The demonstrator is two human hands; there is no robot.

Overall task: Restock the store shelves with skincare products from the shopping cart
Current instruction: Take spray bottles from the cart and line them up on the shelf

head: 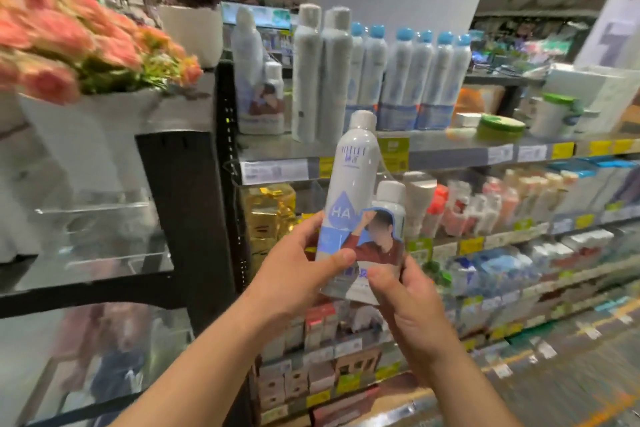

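White with a blue drop and the letters "HA", the spray bottle pack (349, 204) sits upright between our two hands, held in the air in front of the shelves. Our left hand (294, 274) wraps its lower left side, thumb pressed across the front; our right hand (408, 302) clasps the lower right corner, thumb on the label. A smaller bottle (391, 204) is bundled against its right. Just behind, the top shelf (433, 146) carries a row of tall white bottles (398, 76), some with blue caps. Pink flowers (62, 42) stand at the left.
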